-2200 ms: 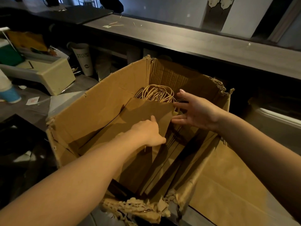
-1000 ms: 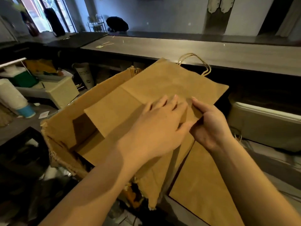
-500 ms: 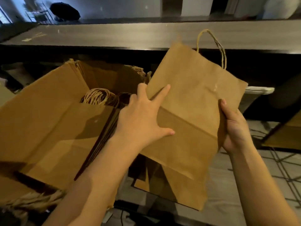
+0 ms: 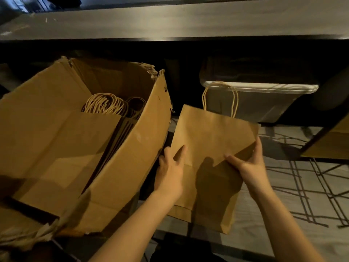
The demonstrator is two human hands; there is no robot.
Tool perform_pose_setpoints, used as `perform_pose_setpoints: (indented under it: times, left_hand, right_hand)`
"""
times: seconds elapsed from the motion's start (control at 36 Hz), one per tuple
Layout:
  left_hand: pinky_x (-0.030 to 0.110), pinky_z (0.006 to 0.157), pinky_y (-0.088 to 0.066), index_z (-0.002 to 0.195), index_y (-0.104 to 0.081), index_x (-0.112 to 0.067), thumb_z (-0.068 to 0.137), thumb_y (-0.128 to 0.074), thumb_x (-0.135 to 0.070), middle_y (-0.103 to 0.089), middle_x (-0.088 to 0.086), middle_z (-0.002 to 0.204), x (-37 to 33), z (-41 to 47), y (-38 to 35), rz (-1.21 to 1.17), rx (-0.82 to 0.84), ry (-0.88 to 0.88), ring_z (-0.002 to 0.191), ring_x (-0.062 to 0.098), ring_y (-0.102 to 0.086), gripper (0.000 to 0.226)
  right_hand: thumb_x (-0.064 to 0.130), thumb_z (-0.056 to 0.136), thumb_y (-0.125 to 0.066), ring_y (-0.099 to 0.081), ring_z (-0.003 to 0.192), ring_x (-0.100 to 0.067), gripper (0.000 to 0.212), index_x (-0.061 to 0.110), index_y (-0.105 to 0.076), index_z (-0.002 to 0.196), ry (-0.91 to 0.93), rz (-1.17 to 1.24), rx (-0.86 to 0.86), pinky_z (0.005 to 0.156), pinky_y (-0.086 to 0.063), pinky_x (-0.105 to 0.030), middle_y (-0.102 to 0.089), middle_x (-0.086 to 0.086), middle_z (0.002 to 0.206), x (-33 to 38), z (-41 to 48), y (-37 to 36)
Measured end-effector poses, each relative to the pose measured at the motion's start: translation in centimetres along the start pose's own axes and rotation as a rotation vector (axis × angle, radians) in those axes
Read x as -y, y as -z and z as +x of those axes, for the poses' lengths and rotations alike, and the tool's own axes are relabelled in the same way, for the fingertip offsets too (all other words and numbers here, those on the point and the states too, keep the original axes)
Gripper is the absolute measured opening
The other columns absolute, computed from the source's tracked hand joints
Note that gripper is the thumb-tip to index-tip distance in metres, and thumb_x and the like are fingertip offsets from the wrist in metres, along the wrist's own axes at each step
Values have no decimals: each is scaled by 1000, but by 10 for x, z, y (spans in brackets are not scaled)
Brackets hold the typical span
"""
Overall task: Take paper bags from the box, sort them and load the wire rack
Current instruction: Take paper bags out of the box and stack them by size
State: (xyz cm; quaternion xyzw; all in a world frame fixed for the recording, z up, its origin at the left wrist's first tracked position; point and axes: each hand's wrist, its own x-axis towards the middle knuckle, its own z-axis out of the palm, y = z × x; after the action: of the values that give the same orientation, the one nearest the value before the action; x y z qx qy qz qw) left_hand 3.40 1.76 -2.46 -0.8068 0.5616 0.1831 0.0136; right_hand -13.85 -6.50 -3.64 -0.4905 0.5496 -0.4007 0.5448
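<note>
From my seat I see both hands on one flat paper bag point(image 4: 211, 140), held up just to the right of the box point(image 4: 122, 167) and clear of its opening. My left hand point(image 4: 171, 173) grips the bag's left edge, thumb laid across the front face and the other fingers tucked behind where I cannot see them. My right hand point(image 4: 247, 165) grips the right edge lower down, thumb pressed on the front and fingers curled round the side of the paper. The bag hangs roughly upright, tilted a little to the right, with its twisted loop handle point(image 4: 220, 97) standing up at the top, in front of a grey tub point(image 4: 260, 103) that sits under the counter point(image 4: 170, 17). The bag's lower part is in shadow, and a fold line crosses it near the bottom. The box is a worn brown carton, torn along its rim and its near corner, leaning open towards me. Inside it more folded bags point(image 4: 66, 148) are stacked on edge, their bundled handles point(image 4: 105, 104) bunched near the back wall. Right of the held bag, dark wire lines point(image 4: 306, 186) cross a pale grey surface; I cannot tell whether these are rack wires or shadows. A brown panel point(image 4: 332, 144) juts in at the right edge.
</note>
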Motion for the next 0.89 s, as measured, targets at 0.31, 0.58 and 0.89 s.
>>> perform_pose_setpoints:
  times: [0.31,0.58,0.89]
  left_hand:
    - [45,107,-36,147,5,-44,85,-45,15,12,2,155,13,0,-34,-171,90,146,144,31,2,99]
    - [48,117,-17,148,-4,-44,95,-53,-27,30,-4,153,23,4,-36,-385,358,182,143,31,18,74]
    - [41,115,-22,150,-7,-34,94,-45,-50,17,-3,158,-7,-24,57,-452,477,-119,146,25,-7,69]
  right_hand:
    - [12,71,-81,-11,146,-21,114,29,-1,151,28,-476,190,118,-20,-43,-15,1,157,-59,-24,-19]
    - [39,92,-57,11,147,-23,69,23,-23,149,115,-920,261,117,6,-34,1,-9,160,-75,-28,-28]
    - [21,95,-54,-62,104,-20,30,16,-60,124,223,-712,135,77,-41,-20,-67,-3,113,2,-24,-42]
